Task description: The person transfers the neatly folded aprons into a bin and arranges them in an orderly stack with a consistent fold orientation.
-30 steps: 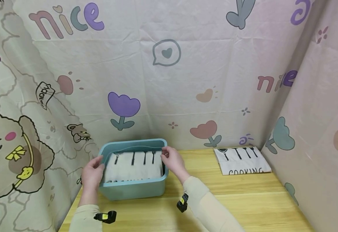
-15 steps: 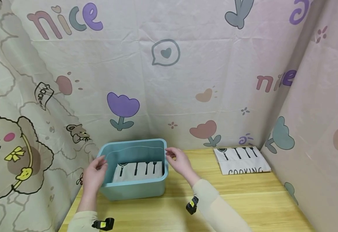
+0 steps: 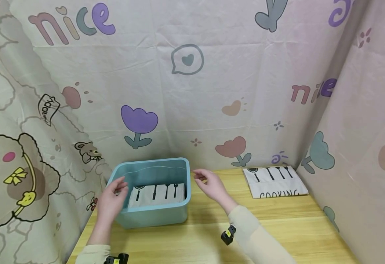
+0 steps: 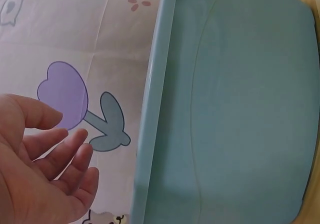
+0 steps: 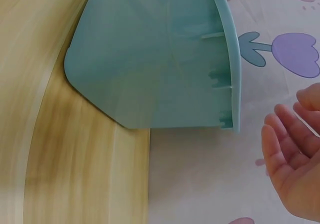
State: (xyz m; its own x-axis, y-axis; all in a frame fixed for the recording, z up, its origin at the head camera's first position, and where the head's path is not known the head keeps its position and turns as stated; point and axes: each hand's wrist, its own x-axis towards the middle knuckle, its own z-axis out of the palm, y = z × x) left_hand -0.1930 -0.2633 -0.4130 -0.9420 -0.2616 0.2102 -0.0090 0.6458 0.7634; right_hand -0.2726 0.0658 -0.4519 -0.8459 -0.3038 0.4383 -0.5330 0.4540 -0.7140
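Smooth, rounded blue-green bin has a folded white utensil-print cloth inside, can't really see how thick. Second cloth's flat on the woodgrain table. Left hand and right hand flank the bin, fingers loosely bent, holding nothing.

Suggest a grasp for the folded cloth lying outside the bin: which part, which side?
I'd pinch the folded cloth at its near-left corner, right hand coming in from front-left. It lies flat and thin on the table; that corner looks exposed, while the back edge sits close to the backdrop and the right end nears the side drape.
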